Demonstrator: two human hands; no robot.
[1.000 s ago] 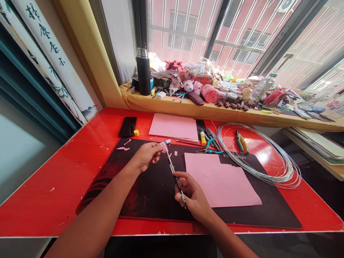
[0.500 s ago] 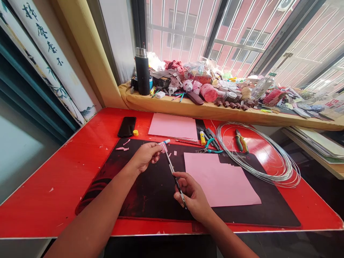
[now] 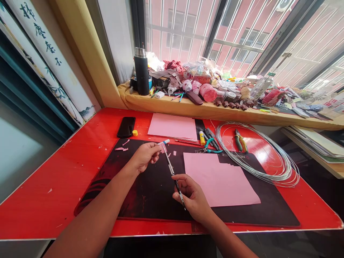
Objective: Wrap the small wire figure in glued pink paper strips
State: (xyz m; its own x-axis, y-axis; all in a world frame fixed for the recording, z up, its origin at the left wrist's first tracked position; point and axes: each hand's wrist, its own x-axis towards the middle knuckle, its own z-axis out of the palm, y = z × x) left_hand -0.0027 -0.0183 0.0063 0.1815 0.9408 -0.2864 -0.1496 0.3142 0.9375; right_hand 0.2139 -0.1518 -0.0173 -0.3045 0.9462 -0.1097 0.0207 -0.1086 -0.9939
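My left hand (image 3: 146, 157) is closed in a pinch on a small pink paper piece (image 3: 162, 147). A small white-and-blue end (image 3: 166, 141) shows just beyond the fingertips; what it belongs to is hidden. In my right hand (image 3: 191, 196) is a long, slim black-and-silver tool (image 3: 170, 165), whose exact kind I cannot make out. It slants up to the left, its far tip meeting the pink piece. Both hands are above the black desk mat (image 3: 145, 200). A large pink sheet (image 3: 220, 182), with a stepped cut along its upper edge, lies right of my right hand.
Beyond the mat are more pink sheets (image 3: 172, 127), a yellow glue stick (image 3: 201, 138), teal-handled pliers (image 3: 209, 147), a wire coil (image 3: 285, 161), other pliers (image 3: 241, 141), a phone (image 3: 126, 127) and a yellow cap (image 3: 135, 133). Paper scraps (image 3: 121, 149) lie leftward. A flask (image 3: 141, 73) stands on the crowded sill.
Both hands keep nearly the same place and grip. The whole view has shifted very slightly; nothing was taken up or let go.
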